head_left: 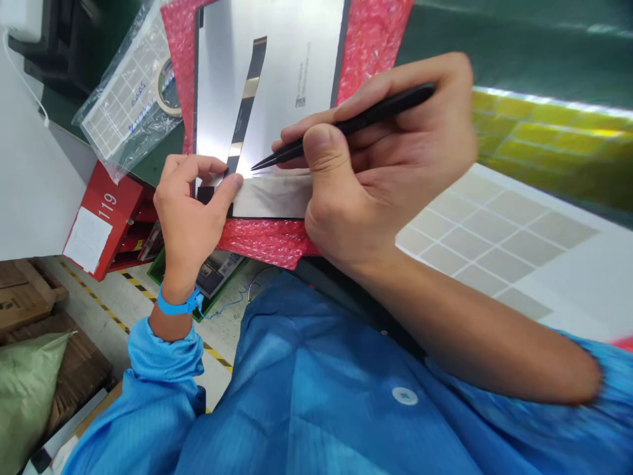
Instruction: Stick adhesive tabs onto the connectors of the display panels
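Observation:
A flat silver panel [281, 132] lies on pink bubble wrap [373, 39]. Across it runs a thin dark flex cable [250, 86] with gold-coloured bands. My left hand [190, 198] pinches the cable's lower end between thumb and forefinger, at the panel's near left. In my right hand [376, 152] is a pair of black tweezers [366, 119], their tips pointing left, close beside the cable and just above a pale grey strip [271, 196] along the panel's near edge. Whether the tips touch the panel I cannot tell.
To the right lie a sheet of grey square stickers [494, 224] and a yellow film sheet [534, 125]. At left are a bagged sticker sheet [119, 105], a tape roll [168, 86] and a red bin [106, 204] marked 119. Cardboard [64, 369] sits on the floor.

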A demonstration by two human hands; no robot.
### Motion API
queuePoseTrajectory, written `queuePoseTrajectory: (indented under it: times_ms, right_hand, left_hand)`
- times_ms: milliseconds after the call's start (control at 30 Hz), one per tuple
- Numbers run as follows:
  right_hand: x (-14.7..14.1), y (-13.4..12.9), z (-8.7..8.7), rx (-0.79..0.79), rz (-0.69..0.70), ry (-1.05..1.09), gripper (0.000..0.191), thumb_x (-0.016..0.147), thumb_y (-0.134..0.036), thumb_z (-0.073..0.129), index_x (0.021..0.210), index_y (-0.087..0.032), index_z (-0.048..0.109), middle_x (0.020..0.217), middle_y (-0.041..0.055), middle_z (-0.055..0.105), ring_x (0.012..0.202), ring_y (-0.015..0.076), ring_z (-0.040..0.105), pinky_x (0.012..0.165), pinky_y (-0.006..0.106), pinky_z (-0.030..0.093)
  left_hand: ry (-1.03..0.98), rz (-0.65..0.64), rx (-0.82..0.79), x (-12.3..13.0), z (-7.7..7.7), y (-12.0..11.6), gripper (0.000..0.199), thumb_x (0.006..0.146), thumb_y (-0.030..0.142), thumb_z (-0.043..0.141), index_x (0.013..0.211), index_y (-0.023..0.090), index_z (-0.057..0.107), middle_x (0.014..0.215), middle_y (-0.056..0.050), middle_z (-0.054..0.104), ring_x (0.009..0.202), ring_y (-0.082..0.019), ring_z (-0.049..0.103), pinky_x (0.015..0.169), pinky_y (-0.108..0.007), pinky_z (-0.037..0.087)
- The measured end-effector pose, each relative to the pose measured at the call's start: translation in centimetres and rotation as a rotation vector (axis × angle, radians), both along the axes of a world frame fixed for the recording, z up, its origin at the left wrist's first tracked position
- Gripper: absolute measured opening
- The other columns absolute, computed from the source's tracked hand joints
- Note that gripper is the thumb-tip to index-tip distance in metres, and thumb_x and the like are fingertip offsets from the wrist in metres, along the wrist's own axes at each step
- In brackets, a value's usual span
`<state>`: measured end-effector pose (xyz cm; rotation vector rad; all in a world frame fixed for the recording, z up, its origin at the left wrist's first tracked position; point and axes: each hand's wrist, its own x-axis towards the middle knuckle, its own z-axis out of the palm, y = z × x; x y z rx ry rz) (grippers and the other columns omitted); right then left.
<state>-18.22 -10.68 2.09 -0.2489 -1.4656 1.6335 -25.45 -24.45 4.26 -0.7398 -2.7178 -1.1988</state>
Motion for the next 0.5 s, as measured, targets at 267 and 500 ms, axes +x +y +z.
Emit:
queuePoseTrajectory:
  times_ms: [267, 500]
  right_hand:
    - [-0.3, 0.6, 0.1, -0.155, 0.023, -0.228, 0.025, 0.104, -0.043, 0.067, 0.106, -0.031, 0.045, 0.09, -0.0014, 0.07, 0.094, 0.0192, 0.077, 0.08, 0.036, 0.068]
    - [3.5, 6.8, 3.8, -0.155, -0.216, -0.087, 0.021, 0.104, -0.04, 0.066, 0.104, -0.031, 0.046, 0.094, -0.0003, 0.073, 0.087, 0.0188, 0.079, 0.079, 0.037, 0.07]
  left_hand:
    - [-0.041, 0.075, 0.027, -0.7, -1.0, 0.4, 0.022, 0.081, 0.016, 0.085, 0.089, 0.025, 0.066, 0.092, 0.002, 0.066, 0.087, -0.016, 0.062, 0.085, -0.036, 0.051]
    - [0.126, 0.043, -0.213, -0.4, 2.1, -0.7, 0.025, 0.088, 0.042, 0.081, 0.108, 0.028, 0.074, 0.113, -0.008, 0.07, 0.117, -0.035, 0.063, 0.106, -0.054, 0.05]
